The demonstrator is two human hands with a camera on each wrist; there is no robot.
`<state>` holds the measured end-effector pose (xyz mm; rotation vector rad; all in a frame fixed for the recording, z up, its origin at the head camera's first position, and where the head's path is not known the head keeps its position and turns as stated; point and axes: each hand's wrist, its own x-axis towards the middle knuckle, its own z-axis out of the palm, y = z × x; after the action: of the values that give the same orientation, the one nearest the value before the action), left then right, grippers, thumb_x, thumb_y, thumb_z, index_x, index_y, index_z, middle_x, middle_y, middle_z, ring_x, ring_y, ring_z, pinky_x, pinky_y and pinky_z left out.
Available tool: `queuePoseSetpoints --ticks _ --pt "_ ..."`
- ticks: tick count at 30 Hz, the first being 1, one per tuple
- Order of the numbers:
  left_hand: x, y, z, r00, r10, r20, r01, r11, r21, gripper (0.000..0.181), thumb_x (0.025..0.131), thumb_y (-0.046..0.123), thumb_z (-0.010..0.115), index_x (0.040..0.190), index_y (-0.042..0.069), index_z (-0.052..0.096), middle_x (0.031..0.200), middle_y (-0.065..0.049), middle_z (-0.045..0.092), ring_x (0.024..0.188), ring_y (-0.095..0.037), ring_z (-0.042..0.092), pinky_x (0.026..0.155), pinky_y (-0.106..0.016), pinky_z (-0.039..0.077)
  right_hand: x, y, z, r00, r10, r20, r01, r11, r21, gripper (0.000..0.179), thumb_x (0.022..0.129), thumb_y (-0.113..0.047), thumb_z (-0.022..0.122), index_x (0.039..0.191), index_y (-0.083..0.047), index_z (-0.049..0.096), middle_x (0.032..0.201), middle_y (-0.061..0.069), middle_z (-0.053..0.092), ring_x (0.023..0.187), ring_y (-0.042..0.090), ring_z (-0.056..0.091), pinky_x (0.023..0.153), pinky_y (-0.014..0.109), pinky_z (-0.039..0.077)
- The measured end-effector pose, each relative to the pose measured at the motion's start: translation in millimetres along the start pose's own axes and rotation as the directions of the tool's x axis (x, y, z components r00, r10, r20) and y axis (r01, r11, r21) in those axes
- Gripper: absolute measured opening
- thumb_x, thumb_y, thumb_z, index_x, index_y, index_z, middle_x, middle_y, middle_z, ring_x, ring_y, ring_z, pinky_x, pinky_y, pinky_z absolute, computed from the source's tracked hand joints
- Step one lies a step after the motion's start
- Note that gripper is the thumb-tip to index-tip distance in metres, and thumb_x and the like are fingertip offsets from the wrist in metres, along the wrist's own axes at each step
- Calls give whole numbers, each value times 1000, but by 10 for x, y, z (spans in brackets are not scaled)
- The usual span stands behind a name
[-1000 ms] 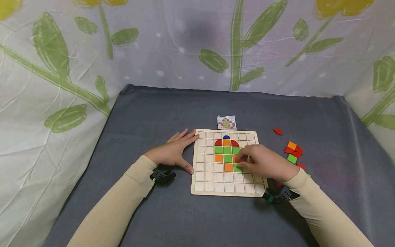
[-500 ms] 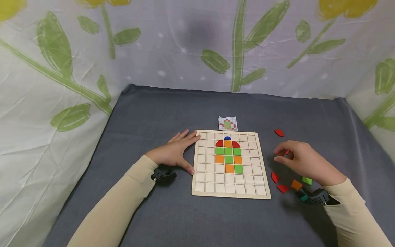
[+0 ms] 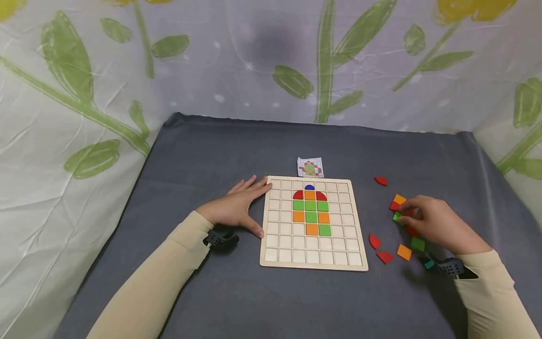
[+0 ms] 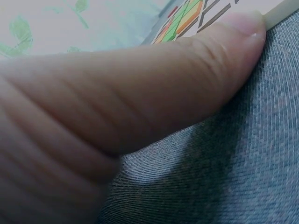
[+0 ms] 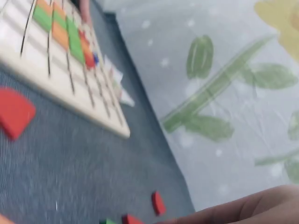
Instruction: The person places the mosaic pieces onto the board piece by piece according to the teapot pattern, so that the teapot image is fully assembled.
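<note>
My left hand [image 3: 233, 208] lies spread at the left side of a wooden grid board [image 3: 292, 256], its fingertips on the upper left corner. The left thumb [image 4: 154, 93] presses on the board's edge in the left wrist view. Coloured tiles fill part of the grid: a blue half-round [image 3: 309, 187], red quarter-rounds [image 3: 298, 194], and green [image 3: 310, 205] and orange squares [image 3: 312, 229]. Right of the board, my right hand [image 3: 442, 225] pinches a green square tile [image 3: 396, 216] between thumb and index finger, among loose pieces; its fingers partly cover the tile.
A small pattern card [image 3: 310, 167] lies behind the board. Loose red quarter-rounds [image 3: 374, 241], an orange square [image 3: 404, 252] and a green square [image 3: 417, 243] lie on the grey cloth [image 3: 237, 296]. A patterned curtain [image 3: 237, 61] hangs behind.
My right hand has left the board, where the orange and green squares now show fully, and moved right to the loose pieces. My left hand stays at the board's edge.
</note>
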<state>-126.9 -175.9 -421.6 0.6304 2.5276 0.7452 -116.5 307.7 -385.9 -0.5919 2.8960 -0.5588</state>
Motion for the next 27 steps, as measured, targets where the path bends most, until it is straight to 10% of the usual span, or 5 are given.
queuePoseSetpoints --ticks 27 --pt "-5 32 -22 1000 4 3 -4 1000 -4 134 67 54 97 170 16 20 177 -2 4 163 -28 -9 131 -51 -5 100 -177 215 997 11 75 -22 990 139 19 93 -20 83 105 -6 77 89 -4 72 73 8 60 62 24 51"
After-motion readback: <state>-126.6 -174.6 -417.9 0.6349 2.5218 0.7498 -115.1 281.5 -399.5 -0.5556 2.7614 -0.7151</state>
